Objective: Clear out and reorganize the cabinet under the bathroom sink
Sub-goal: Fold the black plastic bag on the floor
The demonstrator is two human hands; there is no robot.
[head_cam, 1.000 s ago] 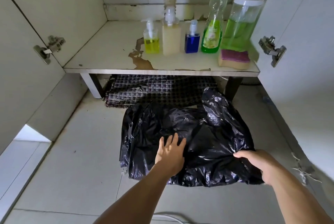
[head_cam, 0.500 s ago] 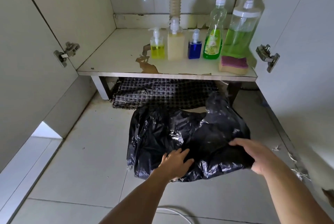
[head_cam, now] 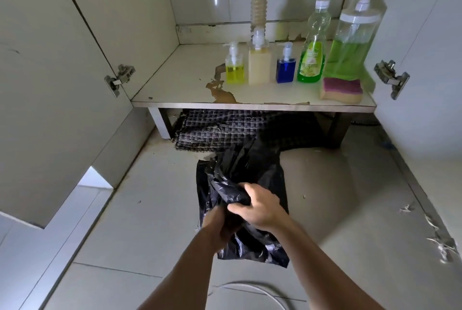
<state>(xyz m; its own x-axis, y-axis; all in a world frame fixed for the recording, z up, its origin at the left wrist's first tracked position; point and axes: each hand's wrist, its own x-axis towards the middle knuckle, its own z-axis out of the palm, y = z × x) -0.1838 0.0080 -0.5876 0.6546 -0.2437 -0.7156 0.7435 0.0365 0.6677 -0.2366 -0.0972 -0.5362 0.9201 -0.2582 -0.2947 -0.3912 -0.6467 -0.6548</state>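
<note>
black bag (head_cam: 240,174) on floor before cabinet front edge | left hand (head_cam: 220,224), right hand (head_cam: 257,207) fingers curled, gripping bunched top | likely light, limp, slippery; grip gathered neck

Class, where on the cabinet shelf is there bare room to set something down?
Free: the left half of the white shelf, between the cabinet's side wall and the yellow pump bottle. Crowded: the right half, bottles in a row, with the pink-topped sponge in front.

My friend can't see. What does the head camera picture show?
Two hands, left hand and right hand, gather a black plastic bag on the floor before an open cabinet. Five soap bottles and a sponge stand on its shelf.
</note>
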